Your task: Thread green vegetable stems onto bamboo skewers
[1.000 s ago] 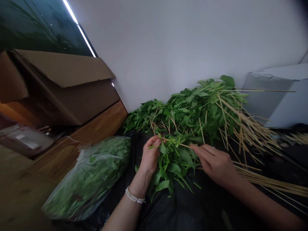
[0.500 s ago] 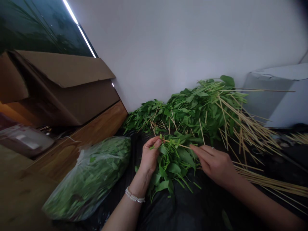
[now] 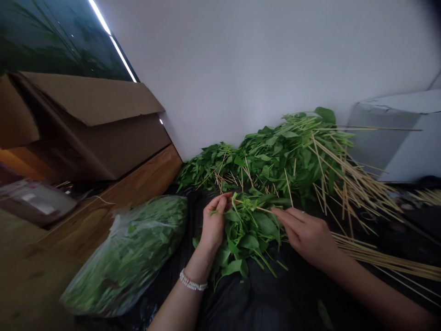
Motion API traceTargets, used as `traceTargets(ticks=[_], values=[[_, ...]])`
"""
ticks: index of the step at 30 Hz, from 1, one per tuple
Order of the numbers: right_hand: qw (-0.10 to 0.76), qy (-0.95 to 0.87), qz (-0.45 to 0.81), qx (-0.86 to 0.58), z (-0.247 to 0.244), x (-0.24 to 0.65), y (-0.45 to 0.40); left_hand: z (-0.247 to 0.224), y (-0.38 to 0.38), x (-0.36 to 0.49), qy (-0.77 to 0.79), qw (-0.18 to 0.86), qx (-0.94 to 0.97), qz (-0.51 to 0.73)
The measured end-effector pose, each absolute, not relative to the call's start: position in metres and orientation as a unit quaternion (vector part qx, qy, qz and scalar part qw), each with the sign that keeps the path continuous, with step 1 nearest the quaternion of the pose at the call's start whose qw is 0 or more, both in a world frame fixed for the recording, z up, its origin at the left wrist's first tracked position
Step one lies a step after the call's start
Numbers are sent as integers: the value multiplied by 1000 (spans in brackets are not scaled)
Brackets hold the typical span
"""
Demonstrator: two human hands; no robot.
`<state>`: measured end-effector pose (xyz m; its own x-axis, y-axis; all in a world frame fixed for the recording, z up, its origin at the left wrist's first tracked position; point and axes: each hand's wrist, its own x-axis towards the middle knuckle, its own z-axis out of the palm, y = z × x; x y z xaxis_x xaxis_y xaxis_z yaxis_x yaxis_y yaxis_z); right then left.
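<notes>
My right hand, a ring on one finger, grips a thin wooden skewer that points left. Pieces of green stem are threaded on the skewer over a loose heap of leafy greens. At the skewer's left end my left hand, with a beaded bracelet on its wrist, is closed in a pinch. A short bit of green stem pokes out from its fingers. The skewer's tip is hidden by these fingers.
Behind lies a long pile of skewered greens against the white wall. Bare skewers lie at right, near a white box. A clear bag of leaves sits at left on black plastic sheeting, below a cardboard box.
My left hand has shifted slightly left, its fingers now curled more around the skewer's end. A green stem piece sits a little farther right on the skewer. My right hand is nearly still.
</notes>
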<state>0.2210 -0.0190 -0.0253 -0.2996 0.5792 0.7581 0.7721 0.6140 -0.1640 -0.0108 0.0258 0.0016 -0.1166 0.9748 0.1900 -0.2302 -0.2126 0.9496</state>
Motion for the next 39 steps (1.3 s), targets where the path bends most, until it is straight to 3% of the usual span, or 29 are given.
traceTargets(ticks=[20,35,39], values=[[406,-804,-117,-419,-32,222,-17,-4,27,-12,398,568,431,577],[407,-799,-146,-418,-34,220,-17,-8,28,-11,409,550,454,569],[399,-806,-103,-426,-36,221,-16,-9,29,-11,413,541,460,570]])
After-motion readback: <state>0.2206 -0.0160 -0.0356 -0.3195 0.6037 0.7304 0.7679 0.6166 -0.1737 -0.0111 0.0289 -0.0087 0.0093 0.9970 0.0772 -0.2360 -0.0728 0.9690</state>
